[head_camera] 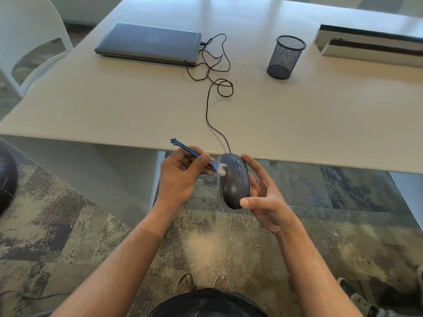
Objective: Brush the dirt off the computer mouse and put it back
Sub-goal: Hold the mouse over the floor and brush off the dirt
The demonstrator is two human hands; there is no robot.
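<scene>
right hand (263, 193) holds mouse (234, 181); left hand (183, 177) pinches brush (196, 157), bristles touching mouse.

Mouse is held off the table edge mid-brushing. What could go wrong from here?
1. The right hand holds the mouse over the floor, only by its ends; a slip may drop it.
2. Its cable, coiled near the laptop, could snag or tug.
3. The left hand pinches the brush lightly; it might twist.

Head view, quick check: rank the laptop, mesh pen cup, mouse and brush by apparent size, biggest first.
1. laptop
2. and 3. mesh pen cup and mouse: look alike; the mouse is nearer the camera, so unsure
4. brush
</scene>
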